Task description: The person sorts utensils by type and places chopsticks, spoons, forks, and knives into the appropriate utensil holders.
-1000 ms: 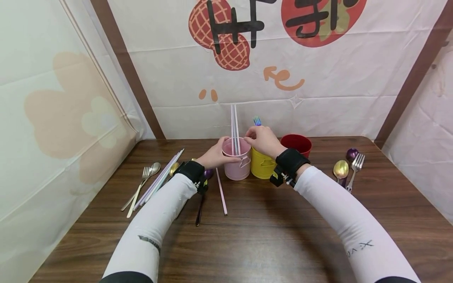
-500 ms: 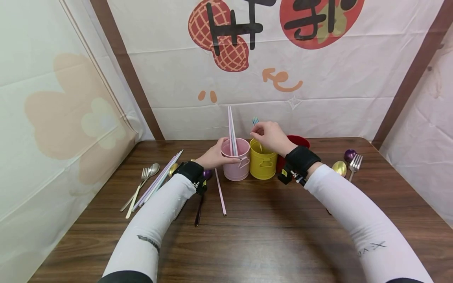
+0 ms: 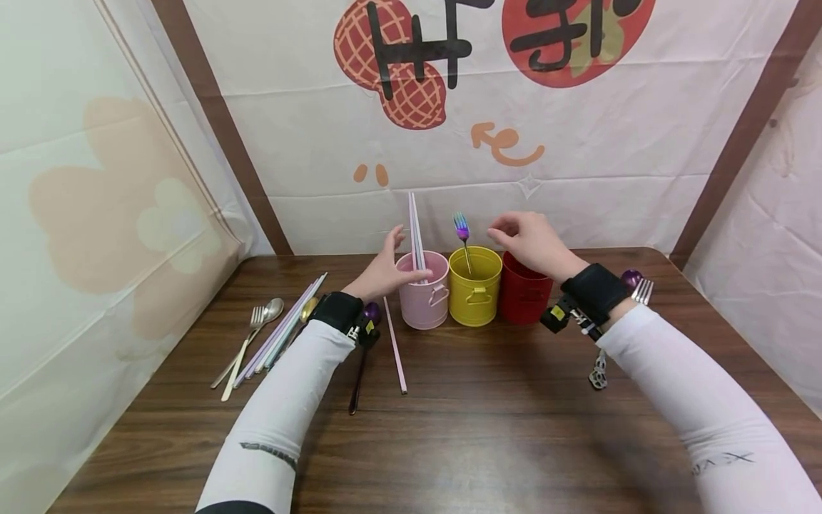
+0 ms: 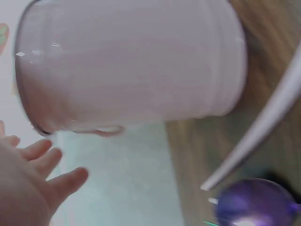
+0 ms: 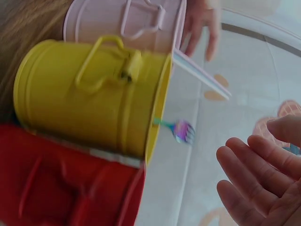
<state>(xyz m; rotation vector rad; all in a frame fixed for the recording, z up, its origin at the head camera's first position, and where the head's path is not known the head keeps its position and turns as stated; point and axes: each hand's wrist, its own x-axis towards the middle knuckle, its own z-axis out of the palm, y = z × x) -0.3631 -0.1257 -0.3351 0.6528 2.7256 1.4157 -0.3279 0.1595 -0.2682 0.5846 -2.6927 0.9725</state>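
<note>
The left hand (image 3: 380,275) is held with fingers spread at the pale-pink round bucket (image 3: 424,308), nothing gripped; the right hand (image 3: 531,241), loosely opened and holding nothing, is raised above the glossy red round bucket (image 3: 523,300). Between these buckets, a rainbow-coloured metal fork (image 3: 462,227) is held leaning by the yellow round bucket (image 3: 473,298). Pale slender chopsticks (image 3: 414,228) are contained in the pink one. On the brown wood-grain table (image 3: 481,435), a silver-toned fork (image 3: 642,290) is partly hidden by the right arm.
</note>
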